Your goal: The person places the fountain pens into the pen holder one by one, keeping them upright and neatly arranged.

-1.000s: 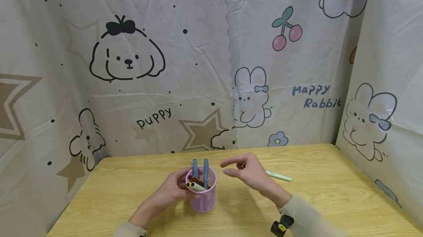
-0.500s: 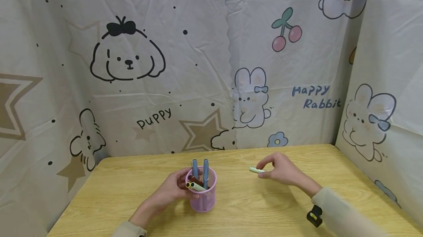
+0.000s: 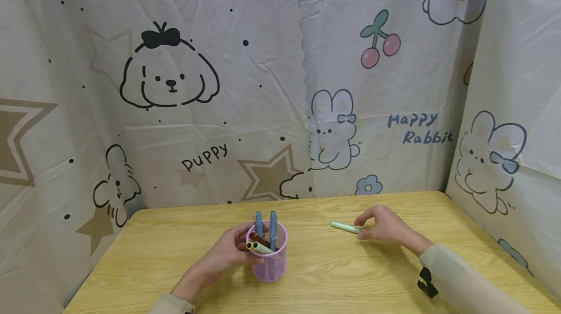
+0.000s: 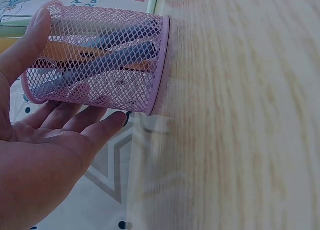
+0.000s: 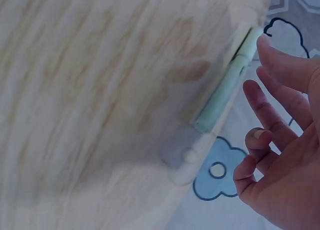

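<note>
A pink mesh pen holder [image 3: 269, 267] stands upright on the wooden table, with blue pens [image 3: 273, 230], a brown item and light-coloured pens inside. My left hand [image 3: 230, 248] grips it from the left; in the left wrist view the thumb lies along one side near the rim and the fingers curve under the other. A light green capped pen [image 3: 345, 227] lies on the table to the right. My right hand [image 3: 387, 226] is over its right part, thumb and index fingertip close to it. In the right wrist view the thumb [image 5: 280, 64] overlaps one end of this pen [image 5: 225, 87], the fingers spread apart.
The table [image 3: 315, 285] reaches back to a hanging cloth [image 3: 263, 85] printed with a puppy, rabbits and stars. More of this cloth hangs along the left and right sides. A black device [image 3: 426, 282] is strapped at the right wrist.
My right hand has moved right, from near the pen holder to the green pen, and slid further along it. The pen's left end shows more now. The left hand and holder stay put.
</note>
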A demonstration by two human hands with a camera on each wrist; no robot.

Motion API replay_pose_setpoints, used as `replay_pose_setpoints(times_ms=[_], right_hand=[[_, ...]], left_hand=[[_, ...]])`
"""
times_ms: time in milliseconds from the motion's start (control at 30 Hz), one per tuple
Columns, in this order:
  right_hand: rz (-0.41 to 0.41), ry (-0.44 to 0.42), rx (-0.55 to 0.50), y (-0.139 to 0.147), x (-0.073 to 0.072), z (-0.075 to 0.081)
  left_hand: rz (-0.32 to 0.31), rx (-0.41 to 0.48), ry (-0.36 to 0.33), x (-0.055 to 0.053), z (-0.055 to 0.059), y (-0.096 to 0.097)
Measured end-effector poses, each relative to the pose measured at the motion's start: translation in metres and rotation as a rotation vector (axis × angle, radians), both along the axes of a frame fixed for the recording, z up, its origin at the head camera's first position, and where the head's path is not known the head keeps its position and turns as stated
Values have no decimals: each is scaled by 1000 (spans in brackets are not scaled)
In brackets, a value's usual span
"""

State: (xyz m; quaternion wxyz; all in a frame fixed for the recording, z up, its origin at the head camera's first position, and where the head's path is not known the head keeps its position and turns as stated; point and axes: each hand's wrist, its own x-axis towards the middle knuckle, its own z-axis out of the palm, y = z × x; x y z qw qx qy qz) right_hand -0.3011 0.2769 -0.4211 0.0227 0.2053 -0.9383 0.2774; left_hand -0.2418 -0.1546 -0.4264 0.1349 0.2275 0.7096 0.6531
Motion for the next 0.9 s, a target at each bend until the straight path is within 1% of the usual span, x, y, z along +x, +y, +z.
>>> replay_pose_setpoints(times_ms=[200,433,567,900], right_hand=[[-7,-26,-12,4,-7,-5],[-12,-83,-46,5,-12,-9],[-6,-114,-76,6,-13,-9],[27,-142,-139,6,-13,-11]], left_hand=[[2,-1,-6,0,0,0],[5,-22,-6,-2,-1,0],[7,-27,0,-2,0,0],[13,-39,-3,-2,-1,-1]])
